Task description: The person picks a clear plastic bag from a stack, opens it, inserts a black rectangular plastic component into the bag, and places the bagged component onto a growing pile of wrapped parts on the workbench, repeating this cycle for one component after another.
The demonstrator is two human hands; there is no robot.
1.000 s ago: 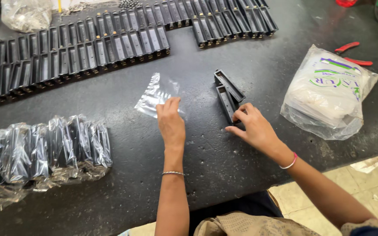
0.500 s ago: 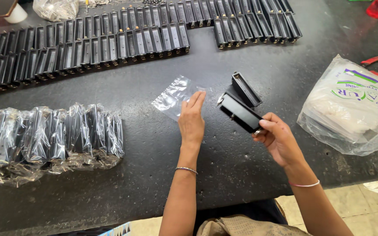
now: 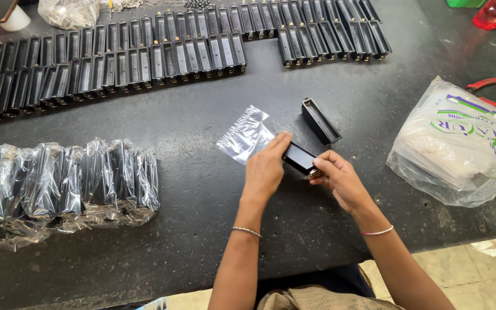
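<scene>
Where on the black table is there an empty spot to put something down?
Bare table lies between the bagged parts and the left hand, and between the right hand and the white bag. Another bare strip runs below the rows of black parts. The back edge and left side are crowded.

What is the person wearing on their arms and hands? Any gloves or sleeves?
No gloves and no sleeves in view: both forearms are bare. The left hand has a thin silver-coloured bangle on its wrist. The right hand has a thin pale pink band on its wrist. No rings or markings that I can make out.
</scene>
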